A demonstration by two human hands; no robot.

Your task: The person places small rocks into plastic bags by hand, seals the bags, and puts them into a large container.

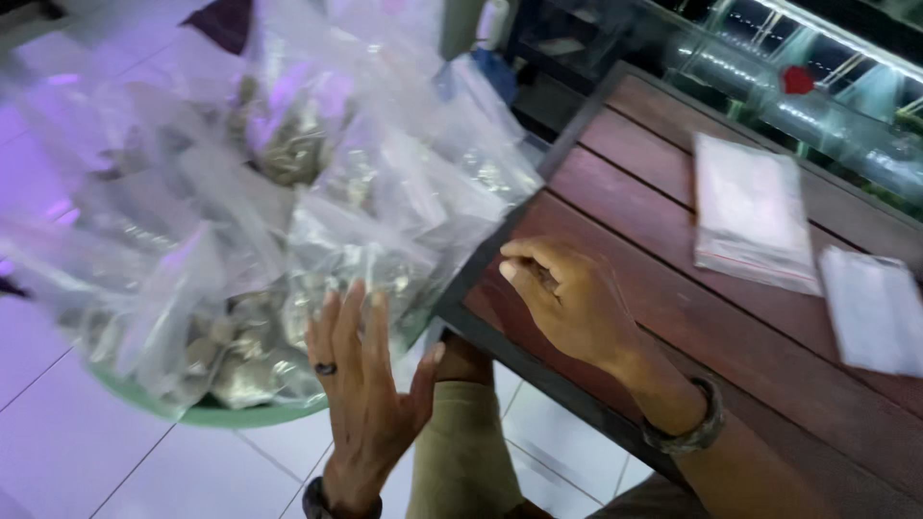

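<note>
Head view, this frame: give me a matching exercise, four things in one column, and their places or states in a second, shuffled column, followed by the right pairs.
Things:
1. left hand
2. right hand
3. green basin
4. flat white packets

Places or states:
A. lying on the wooden table, far side
B. on the tiled floor, piled with clear plastic bags
C. open, fingers spread, beside the bags
D. curled over the table's near edge, a bracelet on its wrist

Pairs: 1-C, 2-D, 3-B, 4-A

White tiled floor, red slatted wooden table, glass counter.
</note>
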